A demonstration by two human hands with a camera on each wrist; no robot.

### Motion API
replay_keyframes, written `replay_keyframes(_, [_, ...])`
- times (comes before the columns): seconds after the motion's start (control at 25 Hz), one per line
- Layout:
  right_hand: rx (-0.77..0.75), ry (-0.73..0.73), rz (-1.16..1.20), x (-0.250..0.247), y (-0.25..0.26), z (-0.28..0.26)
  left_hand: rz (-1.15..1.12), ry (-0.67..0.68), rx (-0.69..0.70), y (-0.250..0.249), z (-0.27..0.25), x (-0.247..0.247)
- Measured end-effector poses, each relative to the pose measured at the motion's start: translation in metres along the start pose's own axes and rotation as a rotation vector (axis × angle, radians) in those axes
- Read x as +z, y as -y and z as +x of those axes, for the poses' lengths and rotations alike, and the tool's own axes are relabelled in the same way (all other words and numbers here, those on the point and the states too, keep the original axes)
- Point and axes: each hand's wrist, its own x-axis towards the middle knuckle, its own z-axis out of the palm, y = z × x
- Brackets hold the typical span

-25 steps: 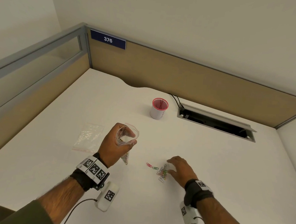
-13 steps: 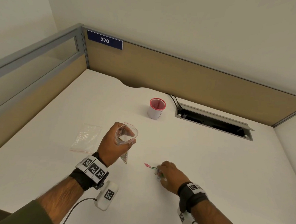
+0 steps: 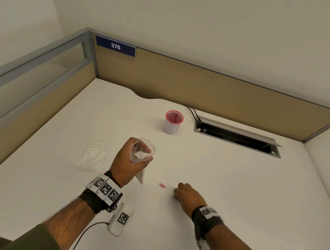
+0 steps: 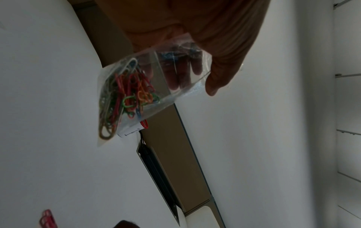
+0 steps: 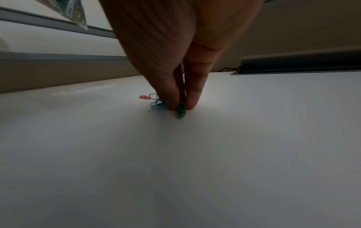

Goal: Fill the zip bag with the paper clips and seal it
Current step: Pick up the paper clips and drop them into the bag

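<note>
My left hand (image 3: 128,161) holds a clear zip bag (image 3: 142,152) upright above the desk, fingers curled round its open mouth. Several coloured paper clips (image 4: 126,95) lie bunched in the bag's (image 4: 156,86) lower corner. My right hand (image 3: 187,194) is down on the desk, its fingertips (image 5: 193,100) pinching a green paper clip (image 5: 182,106) with a blue and a white clip (image 5: 157,101) against the thumb. A pink clip (image 3: 162,185) lies loose on the desk just left of that hand; it also shows in the right wrist view (image 5: 144,97).
A second clear zip bag (image 3: 94,155) lies flat at the left of the white desk (image 3: 233,187). A white cup with a pink rim (image 3: 173,122) stands further back. An open cable hatch (image 3: 237,136) sits behind it at the right. Partition walls (image 3: 201,84) close the desk.
My right hand has drawn back toward me and closed its fingers on the cluster of clips, leaving one pink clip on the desk. The left hand and bag have stayed put.
</note>
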Motion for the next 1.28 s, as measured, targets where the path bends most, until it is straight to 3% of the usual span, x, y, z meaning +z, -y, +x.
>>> replay_keyframes(0.2, [0.168,-0.042,0.139,-0.006,-0.012,0.005,0.008,-0.005,0.003,-0.001,0.001,0.001])
replay_keyframes(0.4, [0.422,-0.218,0.79,-0.054,-0.017,-0.006,0.004,0.006,-0.009,0.002,0.001,0.007])
replay_keyframes(0.52, [0.331,-0.315,1.136,-0.123,0.001,-0.02,0.019,0.021,-0.027,0.004,0.001,0.015])
replay_keyframes(0.72, [0.053,-0.294,1.324,-0.21,0.05,-0.023,0.059,0.044,-0.049,0.007,0.002,0.033])
replay_keyframes(0.8, [0.004,-0.261,1.233,-0.219,0.066,-0.016,0.085,0.063,-0.059,0.007,0.005,0.039])
replay_keyframes(0.96, [-0.067,-0.274,0.489,-0.212,0.088,0.002,0.154,0.057,-0.084,0.01,0.01,0.045])
replay_keyframes(1.08, [-0.119,-0.234,0.113,-0.209,0.102,0.009,0.15,0.049,-0.121,0.004,0.008,0.044])
replay_keyframes(1.16, [-0.147,-0.209,0.018,-0.209,0.108,0.011,0.11,0.054,-0.149,0.0,0.007,0.041])
replay_keyframes(1.28, [-0.175,-0.236,0.072,-0.218,0.113,0.007,0.145,0.038,-0.142,0.001,0.008,0.038])
